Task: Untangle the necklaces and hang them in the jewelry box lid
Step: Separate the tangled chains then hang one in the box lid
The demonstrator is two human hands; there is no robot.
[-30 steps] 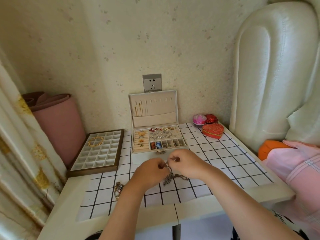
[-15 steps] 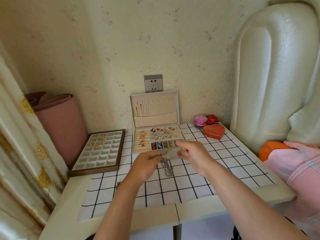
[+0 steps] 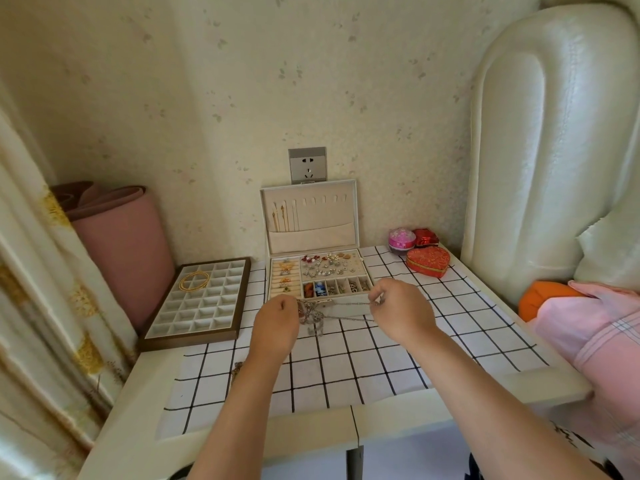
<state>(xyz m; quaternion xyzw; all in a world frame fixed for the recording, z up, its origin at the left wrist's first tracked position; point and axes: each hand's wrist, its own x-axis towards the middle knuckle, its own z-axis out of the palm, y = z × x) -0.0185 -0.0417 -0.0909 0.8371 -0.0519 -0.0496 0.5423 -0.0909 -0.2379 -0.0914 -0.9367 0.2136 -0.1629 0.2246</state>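
Observation:
A silver necklace tangle [image 3: 312, 318] hangs just in front of the open white jewelry box [image 3: 320, 284]. My left hand [image 3: 277, 322] pinches the bunched part of the chain. My right hand [image 3: 398, 311] pinches a thin strand pulled out taut to the right. The box lid [image 3: 310, 216] stands upright against the wall, with a few gold chains [image 3: 284, 216] hanging on its left hooks. Another small piece of jewelry [image 3: 237, 370] lies on the cloth, partly hidden behind my left forearm.
A brown tray [image 3: 197, 303] of small compartments holds a gold ring of chain at the left. A red heart box [image 3: 427, 261], a pink round box [image 3: 401, 239] and a small red box sit at the back right. A checked cloth [image 3: 363, 362] covers the table.
My hands have lifted the tangle toward the box and moved apart, drawing a strand of chain out straight between them.

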